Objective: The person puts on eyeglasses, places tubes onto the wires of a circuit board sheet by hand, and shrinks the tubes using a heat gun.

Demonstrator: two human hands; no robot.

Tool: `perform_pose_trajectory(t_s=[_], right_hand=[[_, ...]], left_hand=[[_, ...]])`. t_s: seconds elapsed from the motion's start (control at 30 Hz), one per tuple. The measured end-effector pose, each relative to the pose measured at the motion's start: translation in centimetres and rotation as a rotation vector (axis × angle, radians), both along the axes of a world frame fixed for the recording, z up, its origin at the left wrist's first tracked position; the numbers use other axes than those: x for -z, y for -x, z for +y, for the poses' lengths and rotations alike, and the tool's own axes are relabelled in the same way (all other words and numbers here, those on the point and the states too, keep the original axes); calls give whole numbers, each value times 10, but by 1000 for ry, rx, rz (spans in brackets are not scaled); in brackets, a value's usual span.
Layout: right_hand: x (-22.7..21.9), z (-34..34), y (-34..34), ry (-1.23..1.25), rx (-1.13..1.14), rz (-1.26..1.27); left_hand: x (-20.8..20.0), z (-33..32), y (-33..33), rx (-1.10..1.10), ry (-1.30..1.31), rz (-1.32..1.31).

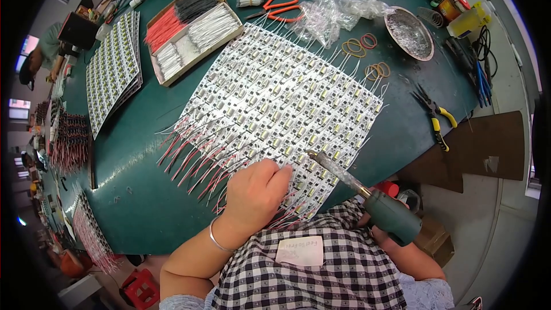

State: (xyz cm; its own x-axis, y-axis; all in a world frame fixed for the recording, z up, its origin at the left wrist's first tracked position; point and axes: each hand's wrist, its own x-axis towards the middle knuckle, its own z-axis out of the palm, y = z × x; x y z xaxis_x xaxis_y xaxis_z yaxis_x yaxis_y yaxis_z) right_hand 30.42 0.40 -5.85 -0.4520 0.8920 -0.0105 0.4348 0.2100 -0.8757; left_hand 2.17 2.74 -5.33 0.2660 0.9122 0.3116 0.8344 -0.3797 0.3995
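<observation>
A white panel of small circuit boards (275, 95) lies on the green table before me. Thin white wires stick out along its far edge, and red, black and white wires (189, 158) fan from its near left side. My left hand (258, 189) rests closed over the panel's near part, thumb and fingers pressed together; whatever they pinch is too small to make out. My right hand (383, 236) is mostly hidden behind the dark green handle of a soldering iron (393, 216), which it grips. The iron's metal tip reaches the boards just right of my left hand.
A cardboard tray (225, 39) of red, black and white wires stands beyond the panel. Orange-handled scissors (281, 7), plastic wrap (322, 20), rubber bands (353, 47), a metal bowl (408, 33) and yellow-black pliers (434, 116) lie around. More board panels (115, 69) lean at left.
</observation>
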Motion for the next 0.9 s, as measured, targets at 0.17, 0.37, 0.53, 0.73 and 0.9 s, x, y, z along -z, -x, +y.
perform_pose_trajectory(t_s=[0.17,0.37,0.53,0.73,0.9], right_hand=[[-3,-4,-4,145,51,43],[14,-15,-14,87,138,-104],[-16,6,0,112,115,-92],[10,-18,-22,-51,83,-27],[-11,-15,-19,165,66,-66]], left_hand=[[-3,-3,0,-17,9,24],[-34,-18,16,7,8,-21],[-64,-24,18,-39,-184,-14],[-18,-12,-7,107,-120,-69],[-4,-16,-9,72,-55,-68]])
